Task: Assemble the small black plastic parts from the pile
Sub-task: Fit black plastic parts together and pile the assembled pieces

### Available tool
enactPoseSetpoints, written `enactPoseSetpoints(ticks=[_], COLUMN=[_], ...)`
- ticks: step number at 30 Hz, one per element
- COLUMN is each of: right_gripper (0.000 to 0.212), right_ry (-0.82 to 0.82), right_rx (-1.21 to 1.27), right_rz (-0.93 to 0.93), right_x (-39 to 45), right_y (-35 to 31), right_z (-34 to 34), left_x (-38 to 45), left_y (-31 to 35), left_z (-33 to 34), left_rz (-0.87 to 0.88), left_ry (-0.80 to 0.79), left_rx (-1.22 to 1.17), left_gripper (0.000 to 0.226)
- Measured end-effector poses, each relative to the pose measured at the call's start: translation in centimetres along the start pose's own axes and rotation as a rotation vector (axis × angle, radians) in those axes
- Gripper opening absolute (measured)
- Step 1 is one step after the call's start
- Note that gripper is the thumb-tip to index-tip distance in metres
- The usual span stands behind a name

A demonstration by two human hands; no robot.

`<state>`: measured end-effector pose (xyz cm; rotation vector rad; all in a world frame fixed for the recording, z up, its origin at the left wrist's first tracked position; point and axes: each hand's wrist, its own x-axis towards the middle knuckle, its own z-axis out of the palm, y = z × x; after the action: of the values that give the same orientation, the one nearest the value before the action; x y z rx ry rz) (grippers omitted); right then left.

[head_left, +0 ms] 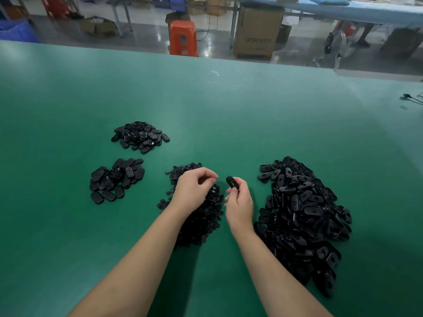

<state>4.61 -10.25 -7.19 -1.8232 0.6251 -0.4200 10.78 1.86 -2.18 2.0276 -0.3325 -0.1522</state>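
On the green bench (229, 115), the right hand (239, 202) pinches one oval black part (231, 182) in its fingers beside the big pile (302, 216), while the left hand (193, 191), fingers curled, hovers over the small-piece heap (203, 216), two smaller piles (140, 136) lying well left.

Four piles of small black plastic parts lie on the green counter (229, 106). The large pile (302, 220) at right holds oblong shells, many showing a slot. The middle pile (201, 216) holds tiny round pieces, a few scattered at its left edge. Two small piles of oblong parts lie at left: the far pile (140, 136) and the near pile (116, 179), well apart from the others. One oblong shell (231, 182) is held upright, raised between the middle and large piles.
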Motion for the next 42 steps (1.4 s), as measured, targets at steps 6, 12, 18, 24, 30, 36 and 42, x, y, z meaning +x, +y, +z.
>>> enactPoseSetpoints(ticks=[6, 12, 18, 24, 30, 36, 42], right_gripper=[0.021, 0.027, 0.016, 0.015, 0.007, 0.027, 0.025], right_ry=[0.006, 0.011, 0.034, 0.052, 0.064, 0.054, 0.059], right_rx=[0.005, 0.001, 0.005, -0.025, 0.029, 0.106, 0.14], right_rz=[0.009, 0.001, -0.018, -0.079, -0.031, 0.021, -0.027], right_x=[-0.1, 0.0, 0.0, 0.2, 0.3, 0.4, 0.3], right_y=[-0.1, 0.2, 0.4, 0.6, 0.7, 1.1, 1.1], right_z=[-0.2, -0.2, -0.1, -0.1, 0.0, 0.1, -0.1], left_x=[0.8, 1.0, 0.9, 0.8, 0.6, 0.2, -0.1], left_y=[0.8, 0.6, 0.5, 0.7, 0.3, 0.1, -0.1], left_z=[1.0, 1.7, 2.6, 3.3, 2.8, 3.1, 3.6], left_rz=[0.0, -0.029, -0.174, -0.164, -0.148, -0.219, -0.273], left_ry=[-0.082, -0.073, -0.029, -0.023, -0.004, 0.0, 0.005], left_rx=[0.153, 0.18, -0.004, -0.076, -0.116, -0.211, -0.223], left_gripper=[0.018, 0.022, 0.012, 0.012, 0.014, 0.011, 0.009])
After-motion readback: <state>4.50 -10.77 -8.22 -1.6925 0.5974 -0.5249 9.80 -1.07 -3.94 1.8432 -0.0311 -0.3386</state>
